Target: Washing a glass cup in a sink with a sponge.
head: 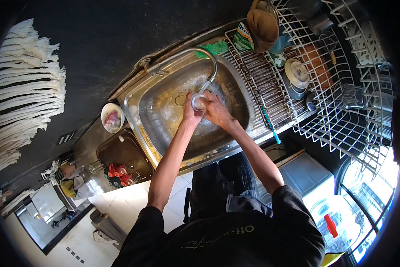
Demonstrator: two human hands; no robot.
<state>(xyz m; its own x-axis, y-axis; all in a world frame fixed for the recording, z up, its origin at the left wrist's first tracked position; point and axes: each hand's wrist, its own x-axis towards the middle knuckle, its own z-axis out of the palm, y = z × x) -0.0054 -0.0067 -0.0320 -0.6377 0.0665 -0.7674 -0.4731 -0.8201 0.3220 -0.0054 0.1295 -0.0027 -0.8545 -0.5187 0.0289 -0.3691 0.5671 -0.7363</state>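
Observation:
Both my hands are over a stainless steel sink (235, 128), beneath the curved metal faucet (216, 63). My left hand (192, 111) grips a small clear drinking glass (198, 102) from its left side. On the other side, the fingers of my right hand (218, 110) are wrapped against the glass and partly cover it. Water (205, 87) runs from the spout onto the glass and hands. White suds (168, 111) lie on the sink floor around the round drain (180, 99).
Left of the sink stand a white bowl (104, 115) with mixed contents and a brown tray (120, 147) holding red cups (121, 172) and glasses. A green scrubbing brush (216, 49) lies behind the faucet. At right are a ribbed drainboard (253, 78), lidded pot (296, 75) and white wire dish rack (323, 123).

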